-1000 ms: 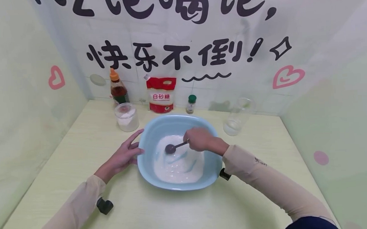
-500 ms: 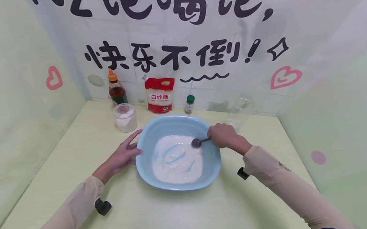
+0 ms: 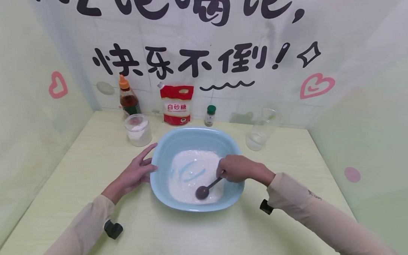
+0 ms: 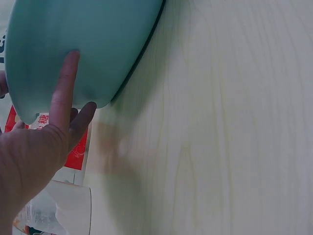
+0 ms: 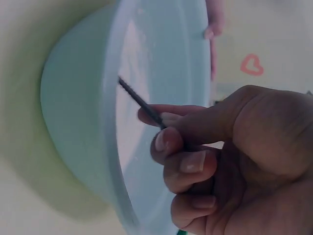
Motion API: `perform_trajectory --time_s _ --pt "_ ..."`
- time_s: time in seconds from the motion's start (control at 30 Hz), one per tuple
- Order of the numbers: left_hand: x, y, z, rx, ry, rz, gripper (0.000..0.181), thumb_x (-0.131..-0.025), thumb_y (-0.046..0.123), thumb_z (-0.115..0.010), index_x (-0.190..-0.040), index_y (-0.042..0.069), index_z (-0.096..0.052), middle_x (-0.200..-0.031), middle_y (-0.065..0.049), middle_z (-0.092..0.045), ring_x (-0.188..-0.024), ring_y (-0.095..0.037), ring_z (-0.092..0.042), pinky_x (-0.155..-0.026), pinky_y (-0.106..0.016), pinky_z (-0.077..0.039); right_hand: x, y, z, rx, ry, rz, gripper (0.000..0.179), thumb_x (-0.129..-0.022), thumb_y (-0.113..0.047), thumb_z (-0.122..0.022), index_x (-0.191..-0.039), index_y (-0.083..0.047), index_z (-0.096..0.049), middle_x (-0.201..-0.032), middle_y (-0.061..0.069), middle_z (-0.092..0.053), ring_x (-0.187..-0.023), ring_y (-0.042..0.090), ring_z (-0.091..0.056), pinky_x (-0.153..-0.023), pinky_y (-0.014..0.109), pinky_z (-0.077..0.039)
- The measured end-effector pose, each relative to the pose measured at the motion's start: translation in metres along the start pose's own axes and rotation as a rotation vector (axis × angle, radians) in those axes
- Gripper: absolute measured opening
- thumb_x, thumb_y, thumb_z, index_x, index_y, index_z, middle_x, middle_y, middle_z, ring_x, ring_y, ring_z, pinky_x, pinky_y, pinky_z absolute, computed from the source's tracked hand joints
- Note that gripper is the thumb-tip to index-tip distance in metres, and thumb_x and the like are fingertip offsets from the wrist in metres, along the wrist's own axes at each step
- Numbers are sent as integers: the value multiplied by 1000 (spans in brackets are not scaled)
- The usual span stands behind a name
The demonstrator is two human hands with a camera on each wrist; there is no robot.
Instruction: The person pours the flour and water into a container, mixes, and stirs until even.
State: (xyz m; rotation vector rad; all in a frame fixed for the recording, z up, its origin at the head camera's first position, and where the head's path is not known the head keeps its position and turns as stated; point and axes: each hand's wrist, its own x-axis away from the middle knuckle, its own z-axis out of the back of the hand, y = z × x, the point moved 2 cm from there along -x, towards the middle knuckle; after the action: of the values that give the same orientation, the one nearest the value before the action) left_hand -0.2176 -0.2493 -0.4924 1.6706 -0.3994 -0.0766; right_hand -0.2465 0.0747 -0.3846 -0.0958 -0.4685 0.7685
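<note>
In the head view, a light-blue plastic basin (image 3: 195, 133) holds a white, wet-looking mixture (image 3: 184, 194) spread over its bottom. My right hand (image 3: 237, 167) pinches the handle of a dark round-bowled spoon (image 3: 202, 192), whose bowl lies in the mixture near the basin's front. The right wrist view shows thumb and fingers curled round the thin handle (image 5: 139, 102); the rim hides the spoon's bowl there. My left hand (image 3: 134, 175) rests against the basin's left side with spread, fairly straight fingers. In the left wrist view, its fingertips touch the outer wall (image 4: 88, 44).
Behind the basin stand a lidded clear jar of white powder (image 3: 139, 134), an orange-capped sauce bottle (image 3: 129, 100), a red-and-white sugar pouch (image 3: 177, 106) and a green-capped small bottle (image 3: 210, 116). A tall clear cup (image 3: 258, 135) stands right of it. Walls border the pale table (image 3: 194, 240).
My right hand first moved with the spoon from the basin's middle to its right side. It then came back in, down toward the front of the mixture. My left hand stayed at the rim.
</note>
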Motion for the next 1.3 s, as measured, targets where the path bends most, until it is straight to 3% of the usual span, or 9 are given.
perform_trajectory --time_s 0.1,0.37,0.53,0.67,0.87,0.97,1.03,1.17,1.3 --pt "0 0 0 -1 5 2 86 -93 2 -57 -160 34 -14 -155 -32 -33 -110 -31 -68 -77 -53 -62 -15 -11 -5 -4 37 38 21 -93 -6 -63 -98 -15 -81 -92 0 -77 -73 13 -53 -66 25 -46" --pt "-1 0 -1 14 18 7 87 -92 0 -56 -160 33 -14 -155 -32 -33 -112 -33 -67 -77 -54 -62 -51 -20 1 43 140 8 26 -89 -1 -65 -107 -13 -79 -99 5 -76 -78 18 -56 -68 28 -48" --pt "-1 -2 -2 21 16 11 87 -92 1 -57 -160 34 -15 -155 -31 -33 -114 -34 -66 -78 -56 -61 -56 -5 11 171 200 -88 21 -87 -3 -63 -99 -13 -78 -86 1 -72 -72 17 -55 -57 26 -45" --pt "-1 -2 -1 17 15 7 86 -92 1 -57 -160 34 -16 -155 -32 -34 -112 -31 -67 -78 -55 -61 -46 12 18 217 204 -191 18 -84 -3 -61 -88 -14 -75 -75 2 -63 -66 19 -54 -50 27 -43" --pt "1 1 0 3 13 10 85 -93 1 -57 -160 35 -16 -155 -31 -34 -113 -31 -66 -78 -55 -61 -13 27 25 239 156 -241 17 -82 1 -59 -75 -14 -66 -68 3 -56 -61 19 -48 -47 28 -38" --pt "1 3 0 -4 12 11 85 -93 2 -57 -160 35 -15 -155 -31 -34 -113 -31 -66 -78 -55 -61 2 28 27 214 81 -232 22 -84 2 -59 -71 -15 -65 -69 2 -56 -62 17 -45 -49 27 -34" --pt "1 4 0 -8 12 10 86 -93 2 -57 -160 35 -14 -155 -31 -33 -112 -31 -67 -78 -55 -61 10 26 26 175 15 -209 20 -87 0 -61 -77 -15 -70 -74 2 -59 -66 17 -47 -52 26 -37" --pt "2 4 0 -6 9 6 87 -93 2 -57 -161 33 -12 -156 -31 -32 -113 -33 -67 -78 -55 -61 11 17 18 76 -72 -136 17 -90 -5 -65 -92 -15 -78 -88 1 -69 -77 15 -58 -65 26 -51" --pt "1 3 -2 -4 7 9 87 -93 1 -56 -161 32 -11 -156 -32 -31 -113 -34 -67 -78 -55 -61 -2 3 6 -8 -68 -73 17 -93 -8 -65 -97 -16 -80 -92 0 -74 -82 14 -60 -74 28 -55"
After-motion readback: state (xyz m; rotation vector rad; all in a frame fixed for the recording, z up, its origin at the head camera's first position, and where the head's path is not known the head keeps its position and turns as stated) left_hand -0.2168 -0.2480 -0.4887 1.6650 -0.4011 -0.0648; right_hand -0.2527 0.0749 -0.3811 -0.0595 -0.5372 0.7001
